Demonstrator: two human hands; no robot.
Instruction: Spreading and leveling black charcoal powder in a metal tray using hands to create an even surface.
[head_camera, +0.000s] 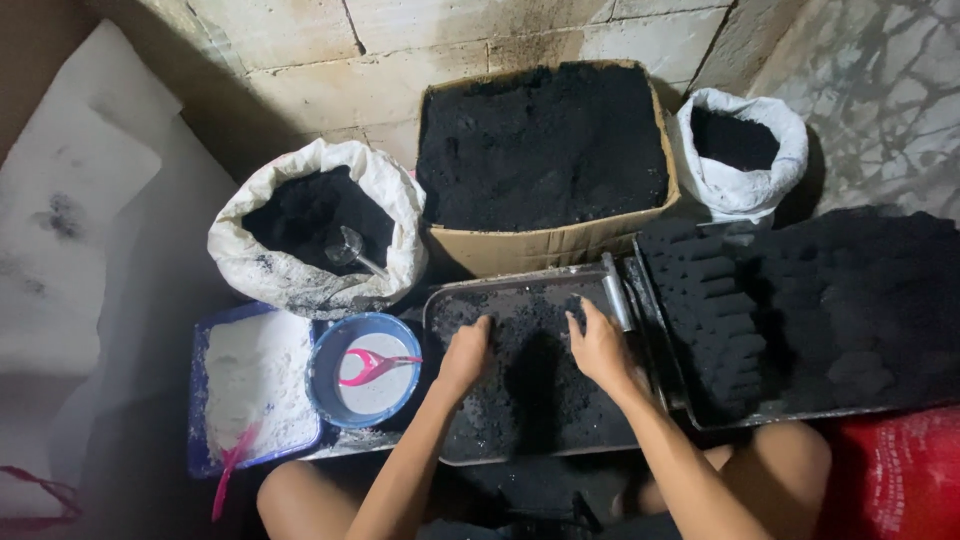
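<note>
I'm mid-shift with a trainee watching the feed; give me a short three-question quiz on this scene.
1. True or false: both hands rest in the metal tray of black powder.
2. What lies in the blue bowl? A) a pink scoop B) a knife C) a brush
3. Name the container directly behind the tray.

Key:
1. True: left hand and right hand press the powder.
2. A: the pink scoop.
3. The cardboard box filled with black powder, between two white sacks.
</note>
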